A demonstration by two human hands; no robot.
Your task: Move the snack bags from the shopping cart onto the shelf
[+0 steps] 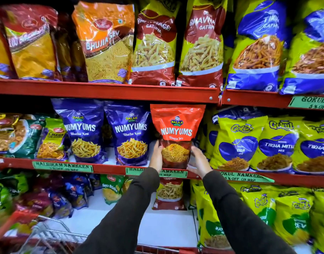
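A red Numyums Bhujia Sev bag stands upright at the front of the middle red shelf. My left hand presses its lower left side and my right hand cups its lower right side. Two purple Numyums bags stand just left of it on the same shelf. The wire shopping cart shows at the bottom left, with its red handle blurred; its contents are hard to make out.
Yellow-green Gokul bags crowd the shelf right of the red bag. The top shelf holds large orange, red and blue snack bags. The lower white shelf carries a red bag and green bags at the right.
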